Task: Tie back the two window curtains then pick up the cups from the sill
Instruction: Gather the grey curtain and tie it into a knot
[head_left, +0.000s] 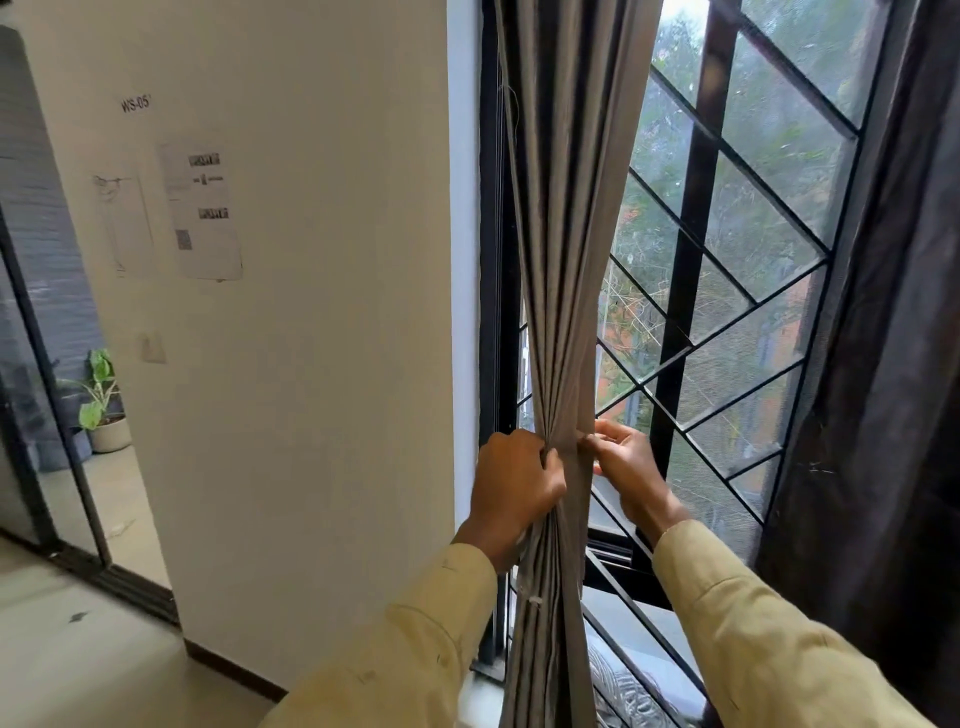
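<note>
Left hand (511, 480) grips the gathered grey curtain (563, 260) at the window's left edge; right hand (626, 467) pinches a tie at the bundle. Loosening either grip could spill the pleats. Cups not visible.

The gathered grey cloth curtain (558, 312) hangs in smooth, faintly sheened folds. The dark brown curtain (883, 364) at right looks matt and coarser. Black metal window bars (691, 228) are smooth, backed by fine mesh. Pale yellow cloth sleeves (753, 639) look soft; white wall (322, 312) matt.
</note>
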